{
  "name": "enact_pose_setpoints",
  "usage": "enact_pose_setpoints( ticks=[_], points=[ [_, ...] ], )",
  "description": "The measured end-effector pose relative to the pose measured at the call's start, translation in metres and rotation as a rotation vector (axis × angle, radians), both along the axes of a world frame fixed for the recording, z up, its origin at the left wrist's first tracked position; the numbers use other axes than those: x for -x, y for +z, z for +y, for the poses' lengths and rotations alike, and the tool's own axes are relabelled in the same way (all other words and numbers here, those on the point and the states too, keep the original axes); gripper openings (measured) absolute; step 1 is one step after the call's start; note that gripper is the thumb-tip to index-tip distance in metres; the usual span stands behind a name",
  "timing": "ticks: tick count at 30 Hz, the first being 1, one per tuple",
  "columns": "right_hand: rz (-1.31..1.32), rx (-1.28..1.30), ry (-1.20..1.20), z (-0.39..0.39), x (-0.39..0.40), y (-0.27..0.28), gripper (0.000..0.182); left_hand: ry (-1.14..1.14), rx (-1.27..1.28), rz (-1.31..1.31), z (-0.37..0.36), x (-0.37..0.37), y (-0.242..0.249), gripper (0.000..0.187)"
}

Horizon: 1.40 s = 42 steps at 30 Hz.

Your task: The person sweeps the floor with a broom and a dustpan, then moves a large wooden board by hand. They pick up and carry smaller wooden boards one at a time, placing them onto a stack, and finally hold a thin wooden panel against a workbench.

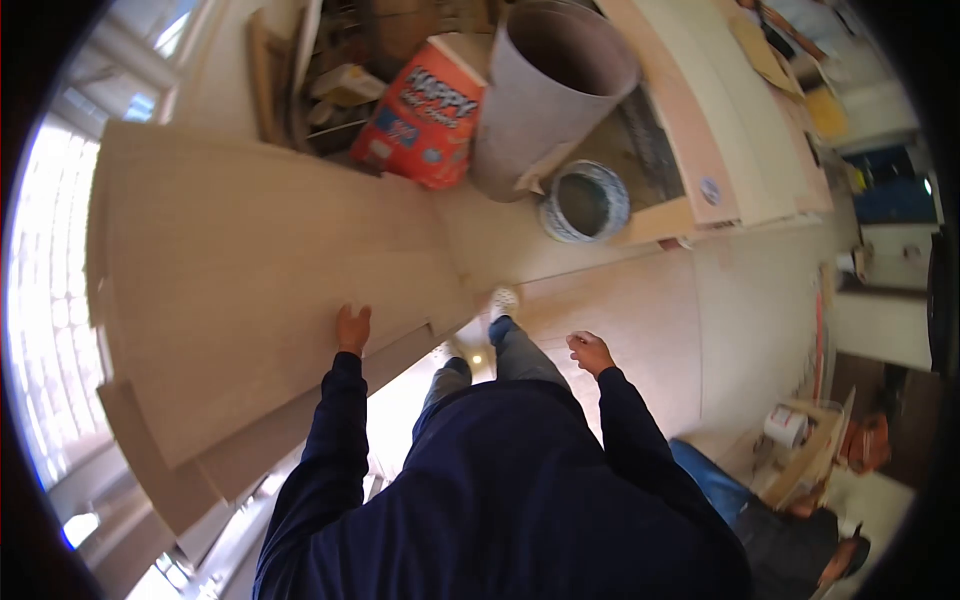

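My left hand (352, 328) rests on a stack of large, pale brown wooden sheets (250, 290), near the edge closest to me. Its thumb stands apart from the fingers, and it holds nothing. Over the pale floor to the right, my right hand (590, 350) hangs with its fingers curled together. Whatever may be between those fingers is too small to make out. Beneath me, one foot in a white shoe (504, 303) is placed ahead of the other, beside the sheets.
Ahead stand a red printed bag (425, 112), a tall grey cylindrical drum (545, 100) and a bucket (585, 202). Long pale boards (690, 110) run along the far right. Another person (790, 545) is low at the bottom right, near a white tub (786, 426). A bright window (55, 300) lies left.
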State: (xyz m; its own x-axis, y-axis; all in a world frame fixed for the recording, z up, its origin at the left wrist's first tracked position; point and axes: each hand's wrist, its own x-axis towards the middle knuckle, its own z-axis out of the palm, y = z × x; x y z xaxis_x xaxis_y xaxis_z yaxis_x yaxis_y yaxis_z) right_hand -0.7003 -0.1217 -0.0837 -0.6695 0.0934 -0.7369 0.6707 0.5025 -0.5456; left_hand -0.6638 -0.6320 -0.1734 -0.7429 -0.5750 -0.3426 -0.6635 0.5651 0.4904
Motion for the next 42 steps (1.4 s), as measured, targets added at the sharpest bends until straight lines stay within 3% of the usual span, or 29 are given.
enact_pose_setpoints(
  ticks=[3, 5, 6, 8, 11, 14, 15, 18, 20, 23, 27, 30, 32, 33, 35, 36, 37, 38, 39, 42],
  points=[
    [0.057, -0.064, -0.018, 0.039, -0.007, 0.013, 0.040, 0.058, -0.135, -0.055, 0.026, 0.014, -0.035, 0.062],
    [0.021, -0.129, -0.061, 0.068, -0.016, 0.019, 0.040, 0.142, 0.142, -0.228, 0.040, 0.028, -0.030, 0.055],
    [0.013, -0.135, -0.066, 0.081, -0.021, 0.022, 0.040, 0.136, 0.138, -0.235, 0.044, 0.033, -0.031, 0.055],
    [-0.152, -0.228, -0.185, 0.107, -0.033, 0.021, 0.033, 0.352, 0.122, -0.298, 0.041, 0.044, -0.034, 0.043],
    [-0.285, -0.253, -0.127, 0.136, -0.040, 0.015, 0.026, 0.391, 0.112, -0.328, 0.051, 0.056, -0.014, 0.034],
    [-0.372, -0.258, -0.193, 0.142, -0.030, 0.014, 0.022, 0.292, 0.272, -0.379, 0.046, 0.052, -0.037, 0.031],
    [-0.132, -0.247, 0.203, 0.184, -0.050, -0.042, 0.024, 0.288, 0.273, -0.386, 0.047, 0.052, -0.038, 0.031],
    [-0.010, -0.132, 0.203, 0.183, -0.014, -0.045, 0.030, 0.277, 0.262, -0.450, 0.049, 0.054, -0.049, 0.031],
    [-0.089, -0.133, -0.021, 0.155, 0.033, -0.015, 0.038, 0.324, 0.230, -0.505, 0.049, 0.049, -0.060, 0.035],
    [-0.005, -0.088, -0.045, 0.148, 0.071, 0.001, 0.043, 0.312, 0.182, -0.542, 0.055, 0.047, -0.054, 0.034],
    [-0.040, -0.040, -0.093, 0.155, 0.081, 0.004, 0.043, 0.443, 0.159, -0.474, 0.057, 0.040, -0.049, 0.031],
    [-0.160, -0.105, -0.058, 0.171, 0.068, -0.006, 0.040, 0.524, 0.301, -0.440, 0.037, 0.030, -0.079, 0.033],
    [0.602, -0.429, 0.978, 0.226, 0.026, -0.057, 0.043, -0.002, 0.332, -0.610, 0.026, 0.023, -0.096, 0.034],
    [0.386, -0.430, 0.944, 0.231, 0.016, -0.059, 0.048, -0.417, 0.458, -0.715, 0.017, 0.016, -0.110, 0.034],
    [0.299, -0.370, 0.618, 0.249, -0.014, -0.088, 0.043, -0.591, 0.418, -0.829, 0.007, 0.017, -0.132, 0.031],
    [0.293, -0.425, 0.669, 0.245, -0.016, -0.080, 0.031, -0.766, 0.487, -0.627, 0.006, 0.006, -0.124, 0.033],
    [0.174, -0.424, 0.494, 0.243, -0.019, -0.078, 0.030, -0.920, 0.549, -0.412, 0.008, 0.015, -0.114, 0.035],
    [0.096, -0.371, 0.273, 0.229, -0.010, -0.043, 0.038, -0.805, 0.234, -0.802, 0.006, 0.048, -0.111, 0.038],
    [0.077, -0.379, 0.189, 0.232, -0.018, -0.054, 0.042, -0.854, 0.230, -0.769, 0.019, 0.068, -0.112, 0.038],
    [-0.028, -0.335, 0.109, 0.227, -0.024, -0.046, 0.042, 0.106, -0.371, -0.459, 0.058, 0.071, -0.090, 0.042]
  ],
)
